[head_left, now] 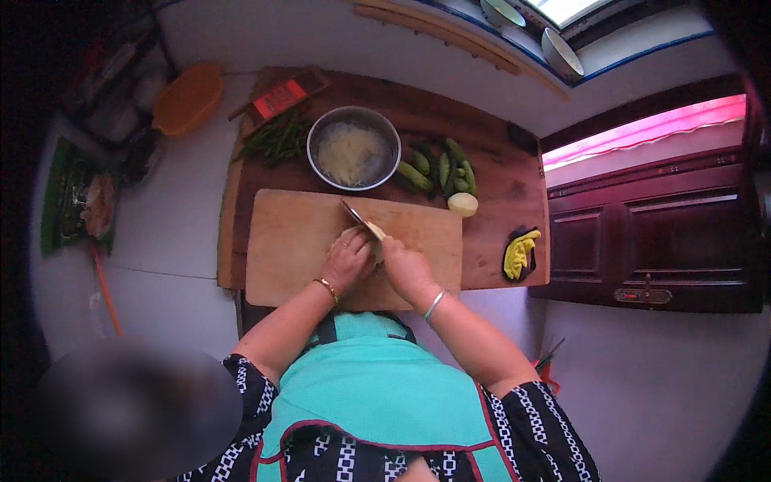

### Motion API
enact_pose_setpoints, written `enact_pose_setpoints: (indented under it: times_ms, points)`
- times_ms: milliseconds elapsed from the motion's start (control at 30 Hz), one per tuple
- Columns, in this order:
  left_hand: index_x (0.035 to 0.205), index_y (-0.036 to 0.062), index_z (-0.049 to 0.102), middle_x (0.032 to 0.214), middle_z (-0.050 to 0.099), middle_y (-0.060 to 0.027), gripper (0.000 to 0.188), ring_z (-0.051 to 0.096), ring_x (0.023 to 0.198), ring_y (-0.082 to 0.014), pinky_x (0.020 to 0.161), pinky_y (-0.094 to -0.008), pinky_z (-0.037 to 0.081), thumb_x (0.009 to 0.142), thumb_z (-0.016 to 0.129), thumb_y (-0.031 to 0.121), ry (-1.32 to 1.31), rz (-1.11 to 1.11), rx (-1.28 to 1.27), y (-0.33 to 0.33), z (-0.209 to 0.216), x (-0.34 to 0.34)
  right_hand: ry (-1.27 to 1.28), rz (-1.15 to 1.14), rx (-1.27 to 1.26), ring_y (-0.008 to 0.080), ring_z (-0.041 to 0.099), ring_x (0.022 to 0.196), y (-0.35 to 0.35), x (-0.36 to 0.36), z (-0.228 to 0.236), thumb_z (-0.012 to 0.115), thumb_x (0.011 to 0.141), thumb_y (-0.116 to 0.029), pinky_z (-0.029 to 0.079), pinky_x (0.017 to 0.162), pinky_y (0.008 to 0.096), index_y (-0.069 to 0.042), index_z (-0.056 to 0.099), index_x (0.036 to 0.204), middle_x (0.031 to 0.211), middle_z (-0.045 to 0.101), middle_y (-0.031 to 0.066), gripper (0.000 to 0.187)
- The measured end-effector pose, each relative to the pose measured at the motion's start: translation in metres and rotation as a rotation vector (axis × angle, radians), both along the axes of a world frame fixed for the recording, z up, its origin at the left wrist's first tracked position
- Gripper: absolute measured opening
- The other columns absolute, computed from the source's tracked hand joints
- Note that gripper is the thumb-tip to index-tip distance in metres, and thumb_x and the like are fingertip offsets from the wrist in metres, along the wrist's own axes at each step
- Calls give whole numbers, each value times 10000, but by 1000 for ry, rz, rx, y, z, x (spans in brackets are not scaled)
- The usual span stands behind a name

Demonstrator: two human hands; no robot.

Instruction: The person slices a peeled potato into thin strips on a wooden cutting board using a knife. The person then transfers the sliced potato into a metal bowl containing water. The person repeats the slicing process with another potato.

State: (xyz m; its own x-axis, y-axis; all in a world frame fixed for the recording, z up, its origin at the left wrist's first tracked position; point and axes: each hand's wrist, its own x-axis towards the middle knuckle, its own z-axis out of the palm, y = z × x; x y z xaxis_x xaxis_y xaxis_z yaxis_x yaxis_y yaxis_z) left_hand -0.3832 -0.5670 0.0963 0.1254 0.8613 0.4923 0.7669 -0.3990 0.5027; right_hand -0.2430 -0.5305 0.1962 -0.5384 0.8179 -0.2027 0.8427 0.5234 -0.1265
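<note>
A wooden cutting board (285, 241) lies in front of me. On its middle, my left hand (350, 259) is curled over a pale yellow piece of potato, pressing it down; the palm hides most of it. My right hand (408, 271) grips a kitchen knife, its handle hidden in the fist. The knife's blade (353, 214) slants up and to the left, close beside the left fingers. A pale slice (376, 231) shows against the blade.
Behind the board stand a metal bowl (316, 167) of pale shreds, green beans (281, 141), a grater (279, 98), several cucumbers (444, 169) and a peeled potato (462, 204). A yellow and black cloth (520, 254) lies at the table's right. A dark red door (650, 241) stands beyond.
</note>
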Motion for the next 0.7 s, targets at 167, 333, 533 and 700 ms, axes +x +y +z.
enact_pose_setpoints:
  times_ms: [167,333,533,700]
  points:
    - [1115,40,578,1171,549,-134,407,492,1158,-303,990,-408,419,733,655,156,-14,-34,-19,1,0,-5,9,106,11,365,649,662,21,-13,25,472,844,-66,525,552,451,-12,456,1003,828,622,190,168]
    - [1079,26,584,1148,554,-140,376,499,1130,-318,978,-418,422,723,650,130,-43,-35,20,5,1,-2,-17,18,3,375,643,661,1,-4,14,469,840,-61,520,555,461,-8,458,974,787,625,196,145]
    - [1066,26,587,1153,553,-142,371,498,1143,-318,974,-423,425,715,652,125,-87,-47,-1,6,2,-1,29,67,-58,383,640,683,19,-18,33,470,829,-47,511,562,469,-6,446,976,810,617,199,155]
    - [1065,29,587,1163,550,-145,358,499,1143,-330,967,-425,429,729,656,130,-65,-38,21,3,-2,0,97,-9,-69,390,630,685,-2,15,-20,455,824,-29,505,580,478,-9,415,1004,891,603,204,185]
